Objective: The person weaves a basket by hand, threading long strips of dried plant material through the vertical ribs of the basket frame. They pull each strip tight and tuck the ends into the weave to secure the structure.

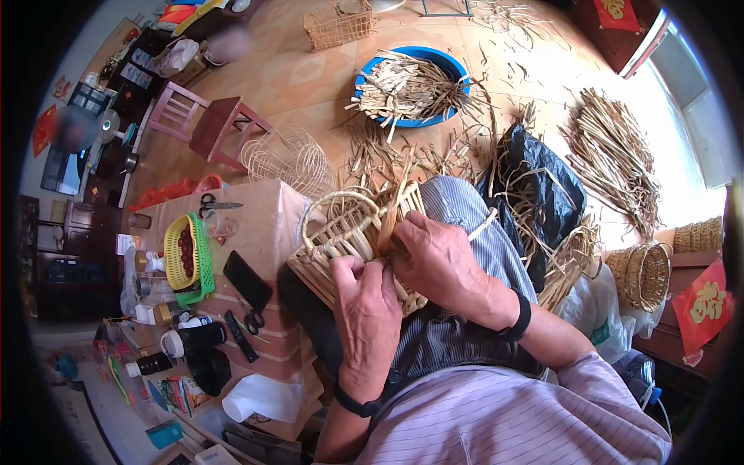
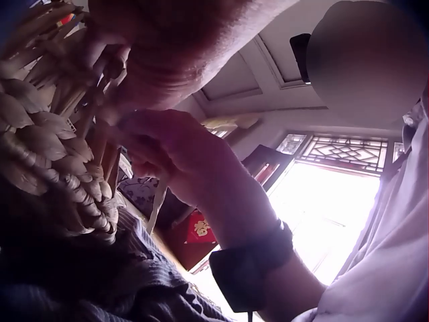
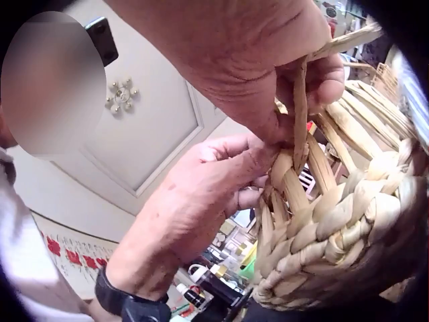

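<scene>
A half-woven straw basket (image 1: 311, 280) with a looped handle (image 1: 335, 194) lies on the person's lap. Its braided lower wall (image 3: 335, 235) and the upright stalks above it show well in the right wrist view. My right hand (image 1: 440, 260) pinches a flat straw strand (image 3: 301, 114) at the tops of the stalks, and the strand's loose end sticks out past the fingers. Close beside it, my left hand (image 1: 366, 298) grips the basket's edge between thumb and fingers. In the left wrist view the right hand (image 2: 181, 151) is at the stalks, its fingertips partly hidden.
To the left, a covered table (image 1: 256, 205) bears scissors (image 1: 219, 204), a yellow basket (image 1: 180, 252), a black phone (image 1: 247, 280) and bottles. Ahead on the floor stand a blue basin (image 1: 457, 70) of straw and a wire frame (image 1: 287, 163). Straw bundles (image 1: 616, 155) and a black bag (image 1: 546, 186) lie right.
</scene>
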The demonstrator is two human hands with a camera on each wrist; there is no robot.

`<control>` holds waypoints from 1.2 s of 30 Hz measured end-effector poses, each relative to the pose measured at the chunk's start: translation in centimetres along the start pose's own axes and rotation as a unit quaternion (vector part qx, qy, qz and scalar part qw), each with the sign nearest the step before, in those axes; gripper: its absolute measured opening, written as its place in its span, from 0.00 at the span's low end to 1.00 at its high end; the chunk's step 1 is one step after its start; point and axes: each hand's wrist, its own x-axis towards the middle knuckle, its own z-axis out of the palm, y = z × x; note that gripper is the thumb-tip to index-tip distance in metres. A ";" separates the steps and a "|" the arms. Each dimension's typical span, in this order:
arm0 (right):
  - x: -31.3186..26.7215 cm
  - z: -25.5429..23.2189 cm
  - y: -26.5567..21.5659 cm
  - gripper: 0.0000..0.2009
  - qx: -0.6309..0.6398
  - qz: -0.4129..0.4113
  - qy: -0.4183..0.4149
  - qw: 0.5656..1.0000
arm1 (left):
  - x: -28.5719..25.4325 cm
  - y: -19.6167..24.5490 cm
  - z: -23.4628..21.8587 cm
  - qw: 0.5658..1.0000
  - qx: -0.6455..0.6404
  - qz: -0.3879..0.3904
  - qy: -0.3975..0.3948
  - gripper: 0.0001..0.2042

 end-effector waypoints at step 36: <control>-0.2 -0.1 2.0 0.10 0.088 -0.019 -0.013 0.996 | 0.2 0.7 1.8 0.994 -0.029 -0.095 0.043 0.08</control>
